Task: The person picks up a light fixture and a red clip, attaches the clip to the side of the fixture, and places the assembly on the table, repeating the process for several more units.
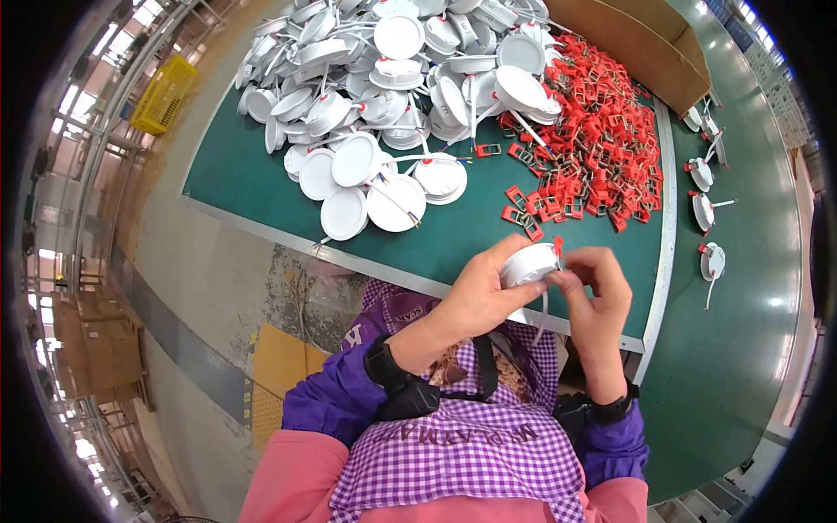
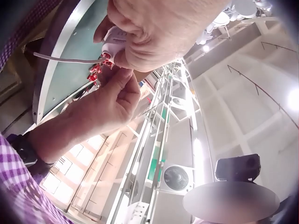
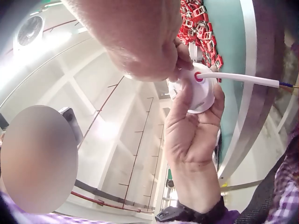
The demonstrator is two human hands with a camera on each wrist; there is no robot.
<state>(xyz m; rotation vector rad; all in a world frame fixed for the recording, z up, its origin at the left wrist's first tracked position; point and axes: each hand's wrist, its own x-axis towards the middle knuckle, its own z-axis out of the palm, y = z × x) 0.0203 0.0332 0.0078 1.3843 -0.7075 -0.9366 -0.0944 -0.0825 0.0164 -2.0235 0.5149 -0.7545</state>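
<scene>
My left hand (image 1: 471, 296) grips a round white downlight (image 1: 526, 265) by its rim, just over the table's near edge. From its back, at a red grommet (image 3: 199, 77), a white cable (image 3: 238, 79) trails out to bare coloured wire ends. A small red clip (image 1: 558, 247) stands at the downlight's right side. With thumb and fingertips my right hand (image 1: 603, 292) pinches at this clip against the housing. In the right wrist view the right hand (image 3: 131, 37) covers the clip.
Many white downlights (image 1: 356, 159) are heaped on the green table (image 1: 244, 179). To their right lies a pile of red clips (image 1: 602, 148) with metal springs, beside a cardboard box (image 1: 641, 44). Several downlights (image 1: 712, 260) stand along a green conveyor (image 1: 741, 349) at right.
</scene>
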